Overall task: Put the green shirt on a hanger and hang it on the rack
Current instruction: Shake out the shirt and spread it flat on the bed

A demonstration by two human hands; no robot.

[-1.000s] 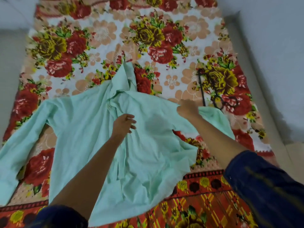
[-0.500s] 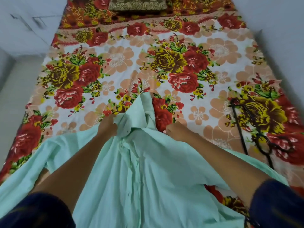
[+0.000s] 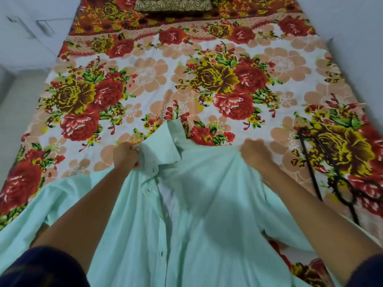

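Note:
A pale mint green shirt [image 3: 199,204] lies spread on the flowered bed, its collar pointing away from me and its button placket running down the middle. My left hand [image 3: 126,156] is closed on the fabric at the left side of the collar. My right hand [image 3: 256,154] grips the shirt at its right shoulder, pulling the cloth taut between the two hands. A black wire hanger [image 3: 323,179] lies flat on the bedsheet to the right, apart from the shirt. No rack is in view.
The bedsheet [image 3: 157,88] with red and yellow roses covers the whole bed. A dark patterned pillow [image 3: 172,4] sits at the far end. Pale walls run along the right and the left, with floor at the left edge.
Both hands moved up from the shirt's body to the collar and shoulder and closed on the cloth. My right hand then shifted further right, spreading the shoulder. The view tilted toward the bed's far end.

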